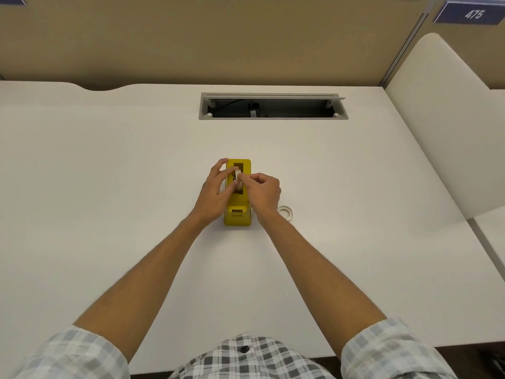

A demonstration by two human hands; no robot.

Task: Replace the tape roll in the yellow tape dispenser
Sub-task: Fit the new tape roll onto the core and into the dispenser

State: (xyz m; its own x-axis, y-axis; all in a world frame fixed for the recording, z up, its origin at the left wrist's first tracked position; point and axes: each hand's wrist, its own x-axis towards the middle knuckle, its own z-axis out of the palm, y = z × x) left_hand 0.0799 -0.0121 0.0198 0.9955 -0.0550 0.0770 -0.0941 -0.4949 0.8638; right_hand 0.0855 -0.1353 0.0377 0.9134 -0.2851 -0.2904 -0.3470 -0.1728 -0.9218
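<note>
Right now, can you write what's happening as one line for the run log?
left hand: on tape roll | right hand: pinching roll | yellow dispenser: on desk | spare roll: right of dispenser

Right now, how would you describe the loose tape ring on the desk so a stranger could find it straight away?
Start at the white desk and find the yellow tape dispenser near its middle. Just right of its near end, behind the right hand's wrist, lies the loose tape ring, flat and partly hidden. Unlike the roll in the dispenser, nobody touches it.
</note>
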